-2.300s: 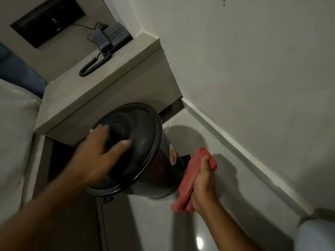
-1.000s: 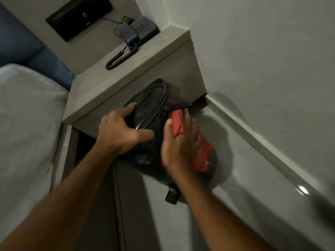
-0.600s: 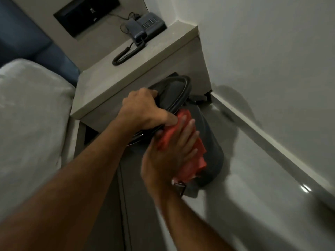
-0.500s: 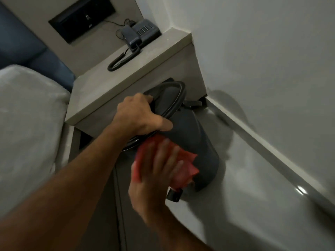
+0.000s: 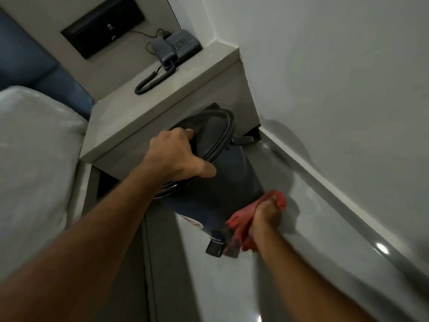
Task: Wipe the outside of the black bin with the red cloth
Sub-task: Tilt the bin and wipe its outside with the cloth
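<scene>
While the left hand (image 5: 176, 156) clamps the black bin (image 5: 222, 182) rim, the right hand (image 5: 264, 217) grips the red cloth (image 5: 276, 198).

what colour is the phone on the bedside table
Dark grey telephone with a black coiled cord, head view.

Your left hand (image 5: 176, 156) is stretched forward, fingers curled in a grip. Your right hand (image 5: 264, 214) is lower, closed in a fist.

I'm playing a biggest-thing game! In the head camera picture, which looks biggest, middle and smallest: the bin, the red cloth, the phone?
1. black bin
2. phone and red cloth look alike; the right hand hides part of it.
</scene>
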Available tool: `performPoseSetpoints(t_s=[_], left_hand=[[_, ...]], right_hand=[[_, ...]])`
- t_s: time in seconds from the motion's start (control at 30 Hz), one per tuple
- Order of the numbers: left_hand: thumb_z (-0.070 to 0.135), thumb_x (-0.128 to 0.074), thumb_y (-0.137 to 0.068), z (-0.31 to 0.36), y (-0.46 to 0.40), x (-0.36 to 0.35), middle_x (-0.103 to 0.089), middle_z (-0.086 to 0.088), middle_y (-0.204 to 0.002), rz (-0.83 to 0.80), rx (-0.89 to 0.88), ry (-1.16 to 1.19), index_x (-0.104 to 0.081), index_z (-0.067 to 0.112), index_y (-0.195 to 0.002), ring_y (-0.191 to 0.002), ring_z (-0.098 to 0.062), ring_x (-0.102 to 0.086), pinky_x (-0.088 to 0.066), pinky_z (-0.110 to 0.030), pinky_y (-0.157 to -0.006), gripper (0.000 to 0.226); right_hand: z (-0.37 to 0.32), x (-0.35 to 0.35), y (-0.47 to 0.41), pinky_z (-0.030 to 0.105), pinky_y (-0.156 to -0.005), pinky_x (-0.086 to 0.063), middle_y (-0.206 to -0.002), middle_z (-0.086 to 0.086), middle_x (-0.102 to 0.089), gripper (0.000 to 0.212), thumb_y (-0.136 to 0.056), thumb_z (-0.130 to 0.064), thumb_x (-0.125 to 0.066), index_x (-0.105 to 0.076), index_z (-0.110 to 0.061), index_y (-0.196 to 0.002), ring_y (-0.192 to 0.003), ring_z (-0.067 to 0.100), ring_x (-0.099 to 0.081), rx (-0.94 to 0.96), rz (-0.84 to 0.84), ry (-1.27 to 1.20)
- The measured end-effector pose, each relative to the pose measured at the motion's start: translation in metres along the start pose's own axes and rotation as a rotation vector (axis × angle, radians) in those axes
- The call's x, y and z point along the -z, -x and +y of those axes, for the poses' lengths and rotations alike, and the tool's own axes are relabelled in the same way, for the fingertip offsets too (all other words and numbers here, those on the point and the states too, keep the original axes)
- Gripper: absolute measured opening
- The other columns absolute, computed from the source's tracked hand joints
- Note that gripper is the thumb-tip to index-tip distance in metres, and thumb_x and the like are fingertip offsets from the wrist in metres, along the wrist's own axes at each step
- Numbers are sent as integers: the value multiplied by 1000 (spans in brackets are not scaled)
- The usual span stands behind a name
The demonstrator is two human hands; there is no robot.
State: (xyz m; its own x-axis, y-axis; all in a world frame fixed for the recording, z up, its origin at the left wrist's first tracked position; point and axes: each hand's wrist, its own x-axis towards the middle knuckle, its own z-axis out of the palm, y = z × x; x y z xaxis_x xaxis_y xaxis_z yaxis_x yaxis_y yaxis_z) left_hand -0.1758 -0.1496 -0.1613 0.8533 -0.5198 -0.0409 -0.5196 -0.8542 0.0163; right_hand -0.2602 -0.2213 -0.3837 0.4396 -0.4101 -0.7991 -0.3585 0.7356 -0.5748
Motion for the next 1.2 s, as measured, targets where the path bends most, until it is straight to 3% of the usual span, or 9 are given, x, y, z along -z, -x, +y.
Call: performPoseSetpoints(t_s=[0.27,0.37,0.47,0.6,0.7,0.8,0.9,1.07,1.2], left_hand=[[69,-68,-38,2,-4,0,-58,8,-76,0,-19,-14,-65,19,-111,-67,-8,-54,-41,-22,-52,89],[65,-68,-37,-3,-4,-1,-54,10,-77,10,-11,-26,-64,19,-117,-66,-8,-49,-36,-20,-53,93],[63,-69,-40,-1,-5,-5,-51,6,-83,20,-18,-37,-61,15,-123,-66,-10,-43,-31,-18,-54,96],[68,-67,-36,2,-8,-8,-57,7,-82,52,-11,-46,-65,19,-112,-67,-11,-50,-34,-23,-54,90],[75,-66,-35,9,-10,-7,-56,9,-73,42,-1,-55,-63,20,-98,-63,-7,-51,-36,-23,-53,83],[76,-68,-35,14,-7,-16,-56,5,-77,-1,9,-179,-61,21,-100,-68,-15,-52,-40,-29,-61,86],[76,-67,-33,21,4,-37,-55,3,-73,49,77,-227,-57,20,-93,-64,-19,-55,-46,-31,-56,83],[89,-60,-42,58,6,-48,-50,1,-53,162,183,-198,-49,17,-60,-53,-24,-58,-59,-44,-60,75],[101,-18,-56,40,-16,-17,-55,0,-50,101,-20,-245,-60,16,-56,-48,-18,-56,-40,-26,-50,95]], right_hand=[[-34,-67,71,49,-114,-36,-144,10,-57,84,-86,-76,-25,-53,-19,-142,-132,28,-51,638,11,-12],[-55,-35,23,40,-101,-45,-125,18,-67,70,-95,-63,-37,-61,-8,-130,-114,34,-62,334,45,31],[-91,-1,-11,51,-108,-39,-131,36,-54,84,-91,-64,-46,-49,8,-135,-121,48,-53,-229,-292,212],[-87,-18,15,51,-100,-51,-105,11,-76,54,-87,-67,-48,-72,-28,-113,-103,35,-68,268,-260,-63],[-23,-54,59,50,-111,-39,-141,-3,-61,74,-79,-87,-37,-48,-46,-140,-132,23,-52,518,-159,-87],[37,-45,62,52,-113,-38,-150,11,-51,84,-87,-79,-40,-38,-25,-151,-133,29,-51,315,-62,-148],[39,-24,25,55,-89,-55,-113,17,-69,61,-98,-60,-44,-53,-14,-136,-96,36,-67,-68,-137,-381],[14,-20,24,50,-94,-55,-108,18,-76,57,-95,-62,-38,-64,-26,-130,-94,34,-74,113,-362,-392],[9,-2,30,36,-82,-53,-120,6,-73,51,-100,-52,-41,-54,-25,-140,-95,24,-73,93,-366,-435]])
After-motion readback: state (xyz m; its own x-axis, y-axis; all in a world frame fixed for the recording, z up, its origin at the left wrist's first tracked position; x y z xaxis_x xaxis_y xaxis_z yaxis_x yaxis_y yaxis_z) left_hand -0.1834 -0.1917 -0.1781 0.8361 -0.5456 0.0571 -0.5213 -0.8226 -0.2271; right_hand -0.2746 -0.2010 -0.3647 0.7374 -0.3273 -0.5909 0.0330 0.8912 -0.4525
